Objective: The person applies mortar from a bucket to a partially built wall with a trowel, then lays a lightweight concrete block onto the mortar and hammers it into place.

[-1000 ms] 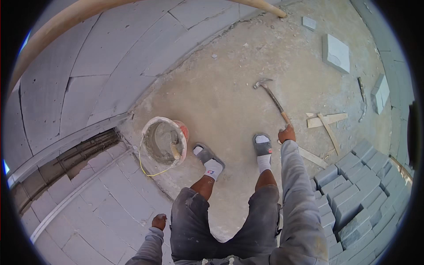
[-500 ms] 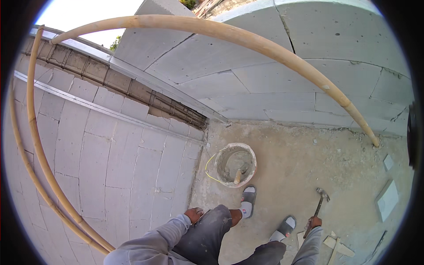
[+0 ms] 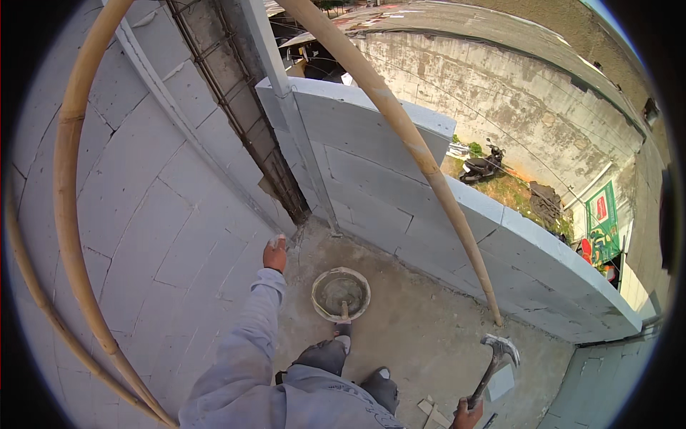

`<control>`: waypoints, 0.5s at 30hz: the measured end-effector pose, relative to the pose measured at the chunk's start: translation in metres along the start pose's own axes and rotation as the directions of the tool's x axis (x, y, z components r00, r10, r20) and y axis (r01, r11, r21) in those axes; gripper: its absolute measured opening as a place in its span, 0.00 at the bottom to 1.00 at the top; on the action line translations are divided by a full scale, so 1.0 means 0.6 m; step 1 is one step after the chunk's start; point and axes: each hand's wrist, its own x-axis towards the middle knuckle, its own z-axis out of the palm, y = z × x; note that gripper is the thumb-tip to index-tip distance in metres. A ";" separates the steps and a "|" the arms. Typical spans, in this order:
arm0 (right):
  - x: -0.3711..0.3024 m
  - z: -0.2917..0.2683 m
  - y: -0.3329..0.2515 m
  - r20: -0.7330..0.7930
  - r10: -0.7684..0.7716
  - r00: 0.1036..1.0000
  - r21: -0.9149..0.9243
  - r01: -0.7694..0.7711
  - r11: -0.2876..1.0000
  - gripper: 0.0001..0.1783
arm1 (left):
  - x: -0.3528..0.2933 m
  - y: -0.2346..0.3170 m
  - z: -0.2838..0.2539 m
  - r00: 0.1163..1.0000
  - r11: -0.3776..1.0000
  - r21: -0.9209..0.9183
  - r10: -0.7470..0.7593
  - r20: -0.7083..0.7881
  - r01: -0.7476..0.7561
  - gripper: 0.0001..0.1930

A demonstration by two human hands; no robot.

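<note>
My right hand grips the dark handle of a claw hammer, its head raised in front of the fist. My left hand reaches forward, fingers bent together near the lower end of a pale metal straightedge on the left block wall. What the fingers pinch is too small to make out, and whether they touch the straightedge I cannot tell. A round bucket of grey mortar stands on the floor by my feet, a wooden handle sticking out of it.
Bamboo poles lean across the view, others along the left. A low block wall runs ahead, with a yard and a motorbike beyond. A rebar-filled gap splits the corner. A block piece and wood scraps lie at right.
My view has tilted up, bringing the yard into sight. The left hand has moved from beside my thigh out to the left wall. The hammer is lifted higher in my right hand.
</note>
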 end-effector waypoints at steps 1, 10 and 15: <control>0.028 0.008 -0.035 -0.012 -0.075 0.997 0.183 0.076 0.980 0.08 | 0.029 0.066 -0.024 0.998 0.990 -0.130 0.052 -0.028 -0.055 0.25; 0.170 0.017 -0.632 -0.072 -0.460 0.885 0.325 0.457 0.828 0.12 | 0.296 0.306 -0.102 0.997 0.861 -0.503 0.052 -0.052 -0.072 0.28; 0.308 0.024 -0.869 0.089 -0.643 0.761 0.199 0.618 0.760 0.16 | 0.431 0.383 -0.079 0.985 0.897 -0.418 0.086 -0.152 -0.143 0.37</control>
